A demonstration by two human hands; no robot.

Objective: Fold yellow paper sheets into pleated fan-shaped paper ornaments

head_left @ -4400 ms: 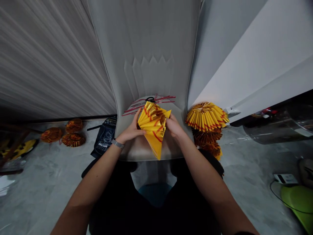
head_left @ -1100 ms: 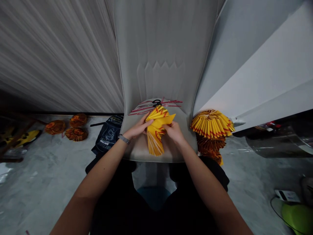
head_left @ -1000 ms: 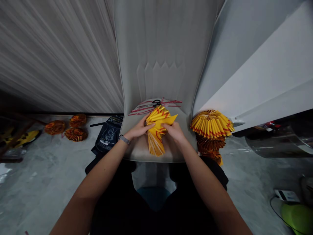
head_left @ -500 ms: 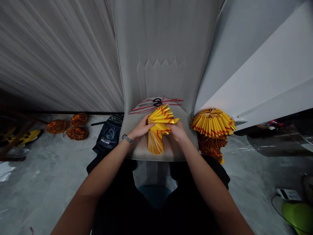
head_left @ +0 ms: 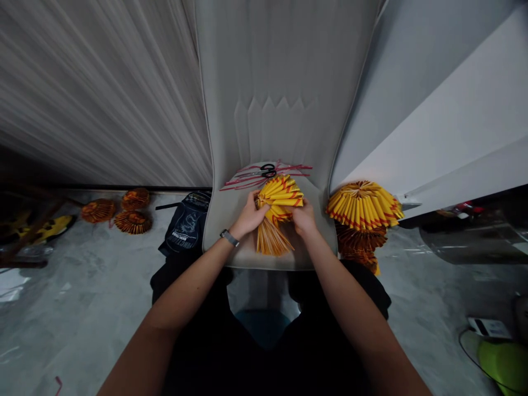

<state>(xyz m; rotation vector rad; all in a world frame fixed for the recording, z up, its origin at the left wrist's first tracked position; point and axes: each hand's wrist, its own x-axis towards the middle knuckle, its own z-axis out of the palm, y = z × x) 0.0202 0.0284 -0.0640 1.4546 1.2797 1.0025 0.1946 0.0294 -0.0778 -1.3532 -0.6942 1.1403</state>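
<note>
A yellow pleated paper fan (head_left: 281, 192) with red stripes is held above the front of the grey chair seat (head_left: 231, 250). My left hand (head_left: 249, 214), a dark watch on its wrist, grips the gathered middle of the folds. On the other side my right hand (head_left: 304, 216) closes on the outer edge of the pleats; its fingertips are partly hidden behind the paper. Below the hands a narrower bundle of folds hangs down, its pale edges showing. Just beyond the paper lie black-handled scissors (head_left: 268, 170) and several pink-red strips (head_left: 303, 167).
Finished-looking yellow pleated rosettes (head_left: 363, 206) are stacked to the right of the chair. Several orange-gold rosettes (head_left: 98, 210) lie on the floor at left. A dark printed bag (head_left: 185, 223) stands against the chair's left side. A white panel (head_left: 445, 126) rises at right.
The yellow paper has turned in my hands, and its upper pleats have fanned rounder. The lower part now shows its folded edges. My right hand has moved in against the pleats.
</note>
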